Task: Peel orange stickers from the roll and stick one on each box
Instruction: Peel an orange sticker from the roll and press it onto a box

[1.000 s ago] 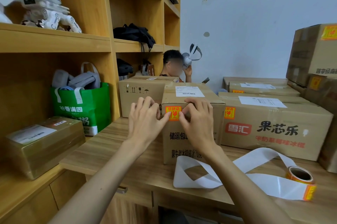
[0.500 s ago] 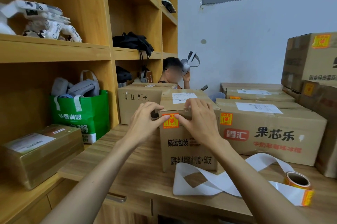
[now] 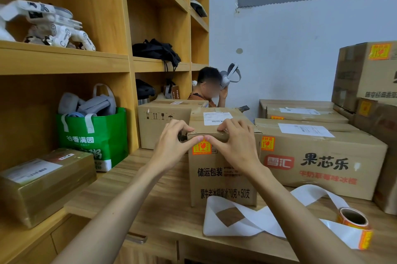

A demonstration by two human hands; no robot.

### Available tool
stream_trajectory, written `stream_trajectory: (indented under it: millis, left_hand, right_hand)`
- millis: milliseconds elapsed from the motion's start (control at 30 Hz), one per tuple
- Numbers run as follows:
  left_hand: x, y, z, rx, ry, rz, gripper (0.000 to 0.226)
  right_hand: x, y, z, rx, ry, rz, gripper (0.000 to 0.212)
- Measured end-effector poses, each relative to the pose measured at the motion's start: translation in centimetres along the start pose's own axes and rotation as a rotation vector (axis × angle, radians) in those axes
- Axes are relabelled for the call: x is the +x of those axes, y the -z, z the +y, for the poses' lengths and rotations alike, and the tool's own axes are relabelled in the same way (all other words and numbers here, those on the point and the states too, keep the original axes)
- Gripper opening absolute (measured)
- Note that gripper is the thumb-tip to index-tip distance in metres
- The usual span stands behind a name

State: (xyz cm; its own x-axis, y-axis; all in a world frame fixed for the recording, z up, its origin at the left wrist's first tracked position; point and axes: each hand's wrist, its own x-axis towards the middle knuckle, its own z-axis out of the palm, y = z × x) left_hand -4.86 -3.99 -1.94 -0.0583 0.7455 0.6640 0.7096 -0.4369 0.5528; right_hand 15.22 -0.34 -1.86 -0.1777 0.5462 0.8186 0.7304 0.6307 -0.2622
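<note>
Scene: a person's two bare arms reach over a wooden desk [image 3: 150, 180] crowded with cardboard boxes.
Left hand [image 3: 171, 141]: fingers curled over the top front edge of the tall box [image 3: 223, 177], thumb on its front face.
Right hand [image 3: 236, 143]: the same hold on that edge, its thumb meeting the left thumb.
Orange sticker [image 3: 202, 147]: stuck high on the tall box's front, just under both thumbs.
Sticker roll [image 3: 352, 218]: on the desk at 4 o'clock from the tall box, well apart from both hands.
Backing strip [image 3: 253, 220]: white, looping loosely from the roll across the desk.
Handling, sticker: likely thin, limp and tacky; best lifted by one corner so it does not fold onto itself.
Handling, roll: probably light and free to roll; steady it by the hollow core.
Handling, box: stiff cardboard, probably weighty; the top edge gives a firm hold.
Count, rolls: one.
Count, stickers on boxes: five show, including one on the wide box [image 3: 322, 162] at 3 o'clock.
Count, boxes without a visible sticker: one, the plain box [image 3: 163, 121] at 10 o'clock.
</note>
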Motion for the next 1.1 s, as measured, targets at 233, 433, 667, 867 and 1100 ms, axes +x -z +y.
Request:
stream_trajectory:
  millis: [233, 433, 667, 867, 1100]
  left_hand:
    - [0.1, 0.1, -0.7, -0.098, -0.025, -0.035, 0.022]
    - [0.1, 0.6, -1.5, -0.118, -0.055, -0.08, 0.023]
    - [-0.4, 0.7, -1.9, -0.085, -0.086, -0.1, 0.029]
    - [-0.7, 0.5, -1.6, -0.059, -0.101, -0.067, 0.031]
    - [-1.3, 0.7, -1.9, -0.022, -0.115, -0.101, 0.043]
  right_hand:
    - [0.0, 0.4, 0.1, 0.018, 0.004, -0.026, 0.039]
    - [-0.2, 0.6, 0.6, 0.037, 0.041, -0.049, 0.032]
    - [-0.6, 0.7, 1.4, 0.011, 0.089, -0.077, 0.036]
    - [-0.9, 0.1, 1.2, -0.049, 0.112, -0.042, 0.034]
    - [-1.1, 0.1, 1.7, -0.1, 0.15, -0.07, 0.045]
